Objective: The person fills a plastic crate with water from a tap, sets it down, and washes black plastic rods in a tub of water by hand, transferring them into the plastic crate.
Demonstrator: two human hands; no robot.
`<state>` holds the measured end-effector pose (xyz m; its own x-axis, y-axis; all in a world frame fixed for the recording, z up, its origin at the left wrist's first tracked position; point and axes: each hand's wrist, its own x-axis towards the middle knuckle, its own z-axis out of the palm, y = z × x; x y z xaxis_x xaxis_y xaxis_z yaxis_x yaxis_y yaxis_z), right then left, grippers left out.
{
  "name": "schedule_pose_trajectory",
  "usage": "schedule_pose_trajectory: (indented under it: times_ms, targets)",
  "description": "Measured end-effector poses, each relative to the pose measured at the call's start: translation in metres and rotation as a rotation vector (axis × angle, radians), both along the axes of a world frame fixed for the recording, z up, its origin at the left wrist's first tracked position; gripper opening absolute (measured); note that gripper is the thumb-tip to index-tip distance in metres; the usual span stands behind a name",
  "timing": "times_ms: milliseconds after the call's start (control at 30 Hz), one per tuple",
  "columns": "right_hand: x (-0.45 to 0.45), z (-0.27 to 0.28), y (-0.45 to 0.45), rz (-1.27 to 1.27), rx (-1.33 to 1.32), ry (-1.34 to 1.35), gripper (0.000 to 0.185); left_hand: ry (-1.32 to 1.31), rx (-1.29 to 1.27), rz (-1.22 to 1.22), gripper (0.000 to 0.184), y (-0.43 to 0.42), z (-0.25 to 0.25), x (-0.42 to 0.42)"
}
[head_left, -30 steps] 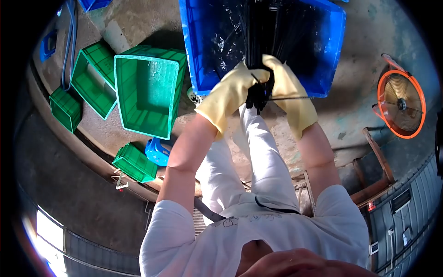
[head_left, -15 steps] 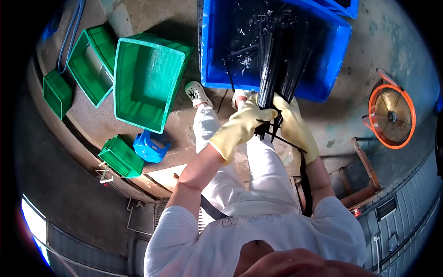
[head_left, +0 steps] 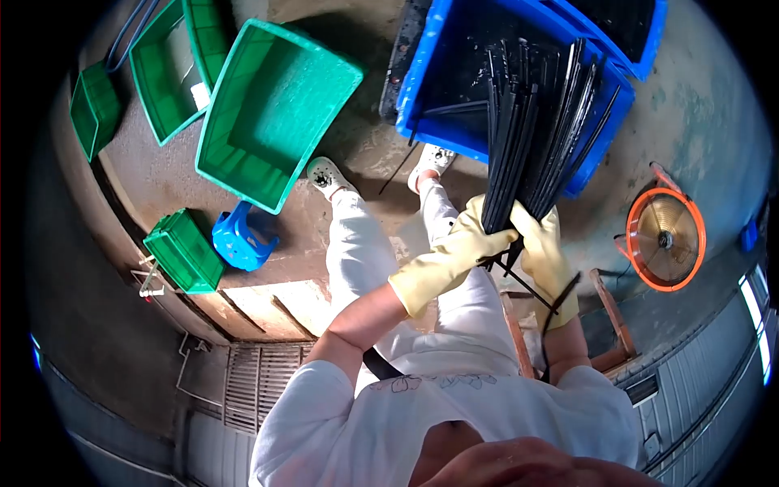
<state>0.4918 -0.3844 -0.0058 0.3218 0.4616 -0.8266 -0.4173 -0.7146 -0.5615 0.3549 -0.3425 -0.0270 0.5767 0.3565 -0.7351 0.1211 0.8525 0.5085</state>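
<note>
Long wet black strips point(head_left: 513, 146) fan out from my two hands, their far ends over the blue tub point(head_left: 454, 134). My left hand point(head_left: 462, 243), in a yellow rubber glove, is wrapped round the near end of the left part of the bundle. My right hand point(head_left: 542, 247), gloved alike, is closed on the right part, close beside my left hand. Short ends and a few loose strips stick out below the gloves, one lying across my right wrist. Dark liquid and a few more strips show inside the tub.
Green crates point(head_left: 280, 114) stand at the left, beside a blue stool point(head_left: 242, 237) and a smaller green crate point(head_left: 185, 252). An orange round fan point(head_left: 665, 239) is at the right. A second blue tub point(head_left: 649, 49) touches the first. A wooden frame point(head_left: 613, 312) stands at lower right.
Both hands have drawn the black strips back toward my body and to the right, and the strips now rise out of the tub and spread apart. The view has turned, showing both shoes.
</note>
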Motion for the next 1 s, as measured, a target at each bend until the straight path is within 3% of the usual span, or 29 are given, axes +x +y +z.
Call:
schedule_pose_trajectory:
  times_ms: [100, 133, 200, 267, 333, 400, 467, 533, 600, 667, 733, 767, 800, 833, 867, 900, 933, 1000]
  targets:
    - [-0.017, 0.002, 0.018, 0.210, -0.002, -0.071, 0.034, 0.105, -0.056, 0.191, 0.038, -0.005, 0.006, -0.027]
    - [-0.028, 0.006, 0.035, 0.391, 0.048, -0.120, 0.038, -0.018, -0.015, 0.374, 0.043, -0.001, 0.007, -0.041]
    - [-0.060, 0.003, 0.064, 0.647, 0.124, -0.177, 0.049, 0.026, -0.181, 0.433, 0.047, 0.013, 0.007, -0.074]
    - [-0.099, -0.016, 0.092, 0.786, 0.078, -0.156, 0.052, -0.021, -0.227, 0.542, 0.041, 0.026, 0.001, -0.116]
    - [-0.149, -0.075, 0.108, 0.706, 0.319, 0.054, 0.052, 0.038, -0.187, 0.599, 0.033, 0.047, -0.004, -0.160]
    - [-0.200, -0.105, 0.141, 0.630, 0.160, 0.383, 0.050, 0.166, -0.223, 0.599, 0.026, 0.056, -0.049, -0.203]
    - [-0.240, -0.173, 0.164, 0.783, -0.021, 0.495, 0.045, 0.039, -0.280, 0.708, 0.025, 0.057, -0.114, -0.252]
    - [-0.279, -0.234, 0.185, 0.886, 0.014, 0.340, 0.042, 0.016, -0.247, 0.775, 0.025, 0.078, -0.165, -0.283]
    - [-0.317, -0.273, 0.203, 0.965, -0.014, -0.109, 0.042, 0.023, -0.222, 0.783, 0.027, 0.097, -0.220, -0.318]
    - [-0.331, -0.274, 0.216, 0.935, 0.114, -0.488, 0.052, 0.370, -0.193, 0.719, 0.035, 0.108, -0.305, -0.359]
    - [-0.326, -0.281, 0.209, 0.789, 0.293, -0.710, 0.050, 0.698, -0.064, 0.247, 0.047, 0.123, -0.281, -0.373]
    - [-0.316, -0.283, 0.206, 0.779, 0.321, -0.666, 0.047, 0.717, -0.337, 0.255, 0.053, 0.129, -0.276, -0.373]
    - [-0.303, -0.283, 0.201, 0.768, 0.347, -0.620, 0.044, 0.712, -0.351, 0.258, 0.053, 0.121, -0.278, -0.375]
    - [-0.288, -0.280, 0.188, 0.801, 0.402, -0.499, 0.048, 0.716, -0.271, 0.171, 0.051, 0.111, -0.280, -0.377]
    - [-0.274, -0.267, 0.173, 0.830, 0.380, -0.471, 0.038, 0.720, -0.186, 0.084, 0.050, 0.101, -0.284, -0.378]
    - [-0.257, -0.271, 0.151, 0.754, 0.469, -0.343, 0.032, 0.666, -0.131, 0.149, 0.048, 0.081, -0.295, -0.378]
    - [-0.243, -0.267, 0.130, 0.740, 0.519, -0.382, 0.028, 0.771, -0.079, 0.147, 0.044, 0.060, -0.314, -0.377]
    - [-0.217, -0.255, 0.085, 0.721, 0.377, -0.354, 0.026, 0.936, 0.115, -0.018, 0.043, 0.048, -0.304, -0.366]
